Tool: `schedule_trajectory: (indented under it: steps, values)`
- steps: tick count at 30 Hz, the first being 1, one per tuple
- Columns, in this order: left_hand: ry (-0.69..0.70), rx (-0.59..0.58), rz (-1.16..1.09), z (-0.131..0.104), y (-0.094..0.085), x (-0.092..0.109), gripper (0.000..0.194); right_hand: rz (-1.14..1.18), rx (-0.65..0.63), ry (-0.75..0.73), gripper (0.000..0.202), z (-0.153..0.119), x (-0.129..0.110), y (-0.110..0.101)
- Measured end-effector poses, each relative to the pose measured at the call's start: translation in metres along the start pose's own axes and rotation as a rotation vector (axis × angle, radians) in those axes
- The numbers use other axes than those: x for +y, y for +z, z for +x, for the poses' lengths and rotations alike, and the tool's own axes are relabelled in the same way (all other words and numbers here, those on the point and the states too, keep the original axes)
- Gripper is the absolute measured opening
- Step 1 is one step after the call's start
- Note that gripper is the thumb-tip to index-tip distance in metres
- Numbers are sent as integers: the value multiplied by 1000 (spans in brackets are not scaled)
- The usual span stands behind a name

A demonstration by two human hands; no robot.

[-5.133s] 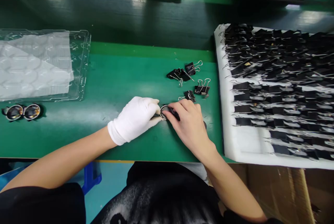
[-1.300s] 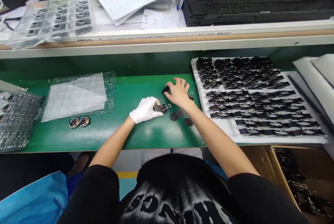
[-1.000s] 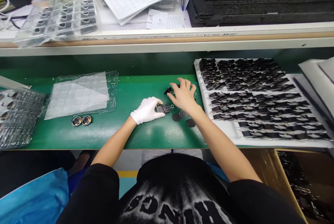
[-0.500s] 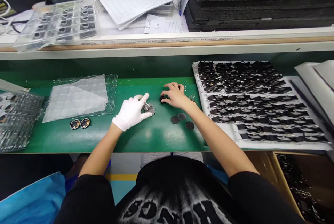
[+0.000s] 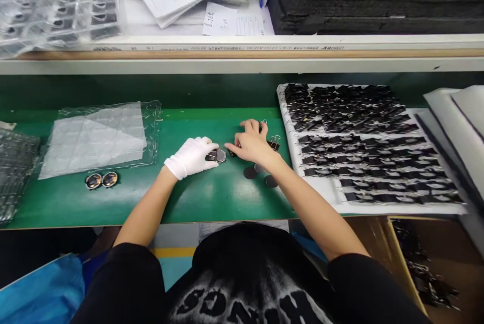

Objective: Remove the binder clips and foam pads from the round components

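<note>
My left hand (image 5: pixel 192 156), in a white glove, pinches a black binder clip (image 5: pixel 213 154) with a round, metal-rimmed grey disc (image 5: pixel 221 155) at its end. To its right, my bare right hand (image 5: pixel 251 140) is bent down over the green table, thumb and fingers curled around a black binder clip (image 5: pixel 232 152) partly hidden beneath them. Another binder clip (image 5: pixel 274 143) with wire handles lies just right of that hand. Dark round discs (image 5: pixel 250 172) lie below my right wrist, one partly covered by it.
Rows of black binder clips cover a white tray (image 5: pixel 321 195) at right. Round-lensed glasses (image 5: pixel 101 180) and a clear plastic tray (image 5: pixel 152 135) with white sheets lie left. A shelf edge (image 5: pixel 242 64) crosses behind; a box (image 5: pixel 406 268) of clips stands below right.
My left fingers have closed in on the clip and disc, which now point right. My right hand has shifted slightly nearer me, its thumb reaching further left. The head view has tilted down slightly.
</note>
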State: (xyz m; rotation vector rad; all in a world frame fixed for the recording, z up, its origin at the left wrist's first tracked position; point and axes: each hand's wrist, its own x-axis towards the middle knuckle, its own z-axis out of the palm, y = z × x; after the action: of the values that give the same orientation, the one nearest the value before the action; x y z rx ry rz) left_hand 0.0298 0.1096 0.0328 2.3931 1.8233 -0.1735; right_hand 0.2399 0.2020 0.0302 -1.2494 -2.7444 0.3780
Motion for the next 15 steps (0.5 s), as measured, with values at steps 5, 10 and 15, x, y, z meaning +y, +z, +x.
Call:
schedule_trajectory:
  steps: [5,10,15]
  values:
    - [-30,47,-18,1,13,10,50,107,287,123,46,23,-7,8]
    - [-72,73,-32,2,17,10,50,96,214,125,51,47,-14,35]
    - [-58,74,-68,2,19,7,49,-36,221,12,53,46,-5,50]
